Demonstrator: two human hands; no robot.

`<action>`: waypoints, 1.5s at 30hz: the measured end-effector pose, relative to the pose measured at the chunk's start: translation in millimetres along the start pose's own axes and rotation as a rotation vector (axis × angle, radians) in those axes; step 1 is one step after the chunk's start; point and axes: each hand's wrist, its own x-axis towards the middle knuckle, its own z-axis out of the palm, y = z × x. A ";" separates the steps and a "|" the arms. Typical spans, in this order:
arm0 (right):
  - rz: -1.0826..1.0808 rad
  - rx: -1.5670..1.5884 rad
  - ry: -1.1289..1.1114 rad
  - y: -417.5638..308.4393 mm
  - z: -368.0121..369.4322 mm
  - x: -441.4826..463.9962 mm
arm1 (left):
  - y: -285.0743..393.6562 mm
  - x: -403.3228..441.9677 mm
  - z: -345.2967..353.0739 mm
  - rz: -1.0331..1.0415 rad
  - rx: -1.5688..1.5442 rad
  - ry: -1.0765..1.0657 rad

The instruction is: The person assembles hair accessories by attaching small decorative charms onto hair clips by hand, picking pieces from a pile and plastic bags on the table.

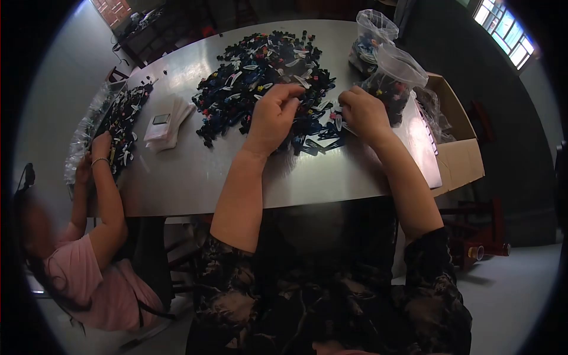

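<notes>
A wide heap of small dark hair clips point(236, 89), mixed with white, red and yellow pieces, lies on the grey metal table point(195, 189). Over the heap's right part is my left hand point(273, 118), its fingers curled and thumb near the index finger; anything between them is too small to make out. At the heap's right edge my right hand point(365, 115) is bent in a pinch beside a pinkish-white clip point(337, 120), and whether it holds that clip is unclear. Loose clips point(319, 145) lie between and below the hands.
Clear plastic bags of clips point(393, 89) stand at the right, by an open cardboard box point(464, 157) and a white sheet point(421, 142). At left, a co-worker in pink point(89, 272) handles another clip pile point(127, 118). White packets point(165, 127) lie between the piles.
</notes>
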 end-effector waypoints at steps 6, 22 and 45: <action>-0.074 0.229 0.006 -6.6 14.0 -3.4 | 40.7 -37.1 -15.3 -0.198 0.537 -0.097; -0.231 0.413 -0.256 0.9 -0.1 -10.4 | 8.4 -48.4 17.1 0.079 0.666 -0.030; -0.037 0.699 0.239 -1.4 -47.3 -11.6 | 42.9 -87.0 -10.9 -0.036 0.367 0.107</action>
